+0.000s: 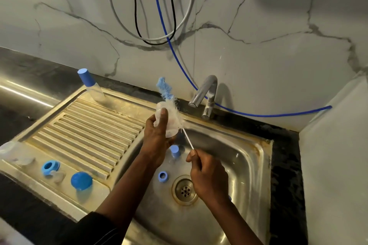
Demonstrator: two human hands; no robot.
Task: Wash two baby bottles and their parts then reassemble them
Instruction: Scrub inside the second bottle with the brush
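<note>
My left hand (pixel 157 131) grips a clear baby bottle (pixel 170 125) above the sink basin (pixel 239 165). A bottle brush (pixel 169 97) with white and blue bristles lies against the bottle, its blue tip sticking up past it. My right hand (pixel 207 173) pinches the brush's thin white handle. A blue cap (pixel 175 151) and a blue ring (pixel 162 176) lie in the basin. On the drainboard (pixel 89 131) sit a blue ring (pixel 50 167) with a clear nipple, a blue dome cap (pixel 81 182) and a clear part (pixel 23 160). A second bottle (pixel 93 89) with a blue cap stands at the drainboard's back.
A chrome tap (pixel 205 95) stands behind the basin, just right of the brush. The drain (pixel 185 190) is under my right hand. A blue hose (pixel 258 114) and looped cables (pixel 155 26) hang on the marble wall. Dark countertop surrounds the sink.
</note>
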